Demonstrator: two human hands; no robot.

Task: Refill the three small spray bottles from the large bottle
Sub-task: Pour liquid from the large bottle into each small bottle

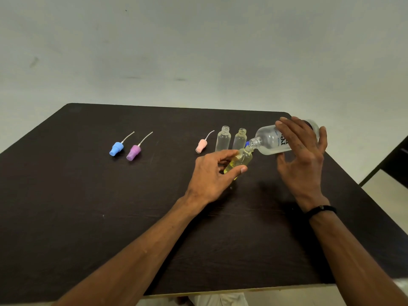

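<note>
My right hand [302,155] grips the large clear bottle [268,141], tipped on its side with its open mouth pointing left. Its neck meets the mouth of a small bottle [240,160] holding yellowish liquid, which my left hand [212,173] holds tilted between thumb and fingers. Two other small clear bottles [223,139] [240,139] stand upright and uncapped just behind. A pink spray cap [201,145] lies to their left; a blue spray cap [116,148] and a purple spray cap [133,152] lie farther left.
Everything sits on a dark table [88,195] against a pale wall. A small blue cap [246,143] shows by the large bottle's neck. A dark piece of furniture [395,164] stands off the table's right edge.
</note>
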